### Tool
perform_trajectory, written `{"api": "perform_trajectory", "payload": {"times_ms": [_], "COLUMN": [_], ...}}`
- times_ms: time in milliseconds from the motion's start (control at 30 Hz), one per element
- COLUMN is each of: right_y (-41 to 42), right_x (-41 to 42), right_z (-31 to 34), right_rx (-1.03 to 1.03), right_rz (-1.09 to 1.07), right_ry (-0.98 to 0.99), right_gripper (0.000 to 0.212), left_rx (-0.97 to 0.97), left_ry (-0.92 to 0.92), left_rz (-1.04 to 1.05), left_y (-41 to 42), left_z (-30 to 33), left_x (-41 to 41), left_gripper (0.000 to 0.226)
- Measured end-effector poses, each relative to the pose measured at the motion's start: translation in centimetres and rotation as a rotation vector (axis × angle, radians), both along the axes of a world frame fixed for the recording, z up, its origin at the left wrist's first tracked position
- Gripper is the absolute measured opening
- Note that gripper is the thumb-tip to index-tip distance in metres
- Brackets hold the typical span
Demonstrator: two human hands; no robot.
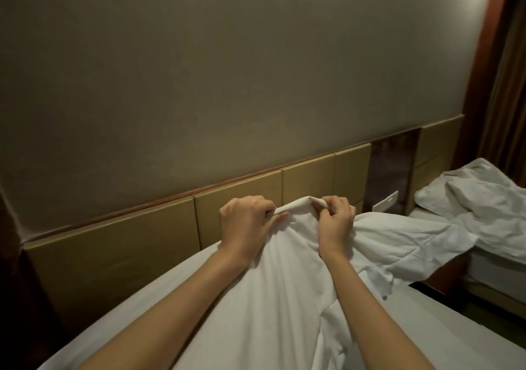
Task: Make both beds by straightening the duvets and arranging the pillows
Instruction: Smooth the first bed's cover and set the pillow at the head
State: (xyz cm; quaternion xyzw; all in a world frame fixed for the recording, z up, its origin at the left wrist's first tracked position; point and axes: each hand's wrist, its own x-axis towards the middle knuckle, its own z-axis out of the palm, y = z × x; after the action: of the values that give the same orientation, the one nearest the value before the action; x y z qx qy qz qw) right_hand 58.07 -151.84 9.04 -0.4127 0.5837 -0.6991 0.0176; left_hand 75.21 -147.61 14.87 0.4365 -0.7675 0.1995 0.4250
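A white duvet point(284, 284) is lifted off the near bed point(159, 293), its top edge raised in front of the tan headboard. My left hand point(244, 221) grips that edge on the left, fingers curled over the fabric. My right hand point(337, 221) pinches the same edge a little to the right. The rest of the duvet trails off to the right in a crumpled heap. On the second bed point(427, 216) at the far right lies a rumpled white duvet or pillow point(478, 199); I cannot tell which.
A padded tan headboard point(113, 244) runs along the beige wall. A dark panel with a white switch plate point(385, 201) stands between the beds. A dark nightstand edge point(432, 288) fills the gap. Brown curtains point(506, 71) hang at the right.
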Motion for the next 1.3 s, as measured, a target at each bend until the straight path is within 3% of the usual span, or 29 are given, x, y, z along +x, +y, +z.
{"api": "perform_trajectory", "payload": {"times_ms": [133, 300, 367, 467, 567, 933, 1300], "right_y": [-1.2, 1.0, 2.4, 2.8, 2.8, 6.1, 14.6], "right_x": [-2.3, -6.0, -7.3, -8.7, -8.3, -4.5, 1.6], "right_z": [-3.6, -15.6, -19.2, -20.4, -20.1, -16.3, -7.7], "right_rx": [0.052, 0.519, 0.685, 0.759, 0.856, 1.041, 1.157], "right_rz": [-0.013, 0.015, 0.124, 0.172, 0.236, 0.256, 0.039], "right_ry": [0.039, 0.318, 0.402, 0.473, 0.596, 0.605, 0.727], "right_gripper": [0.016, 0.012, 0.012, 0.02, 0.033, 0.043, 0.049], "left_rx": [-0.088, 0.438, 0.674, 0.754, 0.783, 0.974, 0.86], "left_ry": [-0.065, -0.267, -0.134, -0.005, 0.001, -0.121, -0.273], "left_rz": [0.007, 0.021, 0.052, 0.078, 0.061, -0.077, -0.281], "left_y": [-1.9, -2.5, -2.0, -1.3, -1.1, -0.2, 2.5], "left_z": [-4.6, -17.4, -22.0, -25.5, -25.7, -22.7, -15.6], "left_x": [-1.9, -3.6, -3.0, -1.8, -1.4, -0.3, 3.7], "left_gripper": [0.041, 0.032, 0.015, 0.026, 0.035, 0.04, 0.05]}}
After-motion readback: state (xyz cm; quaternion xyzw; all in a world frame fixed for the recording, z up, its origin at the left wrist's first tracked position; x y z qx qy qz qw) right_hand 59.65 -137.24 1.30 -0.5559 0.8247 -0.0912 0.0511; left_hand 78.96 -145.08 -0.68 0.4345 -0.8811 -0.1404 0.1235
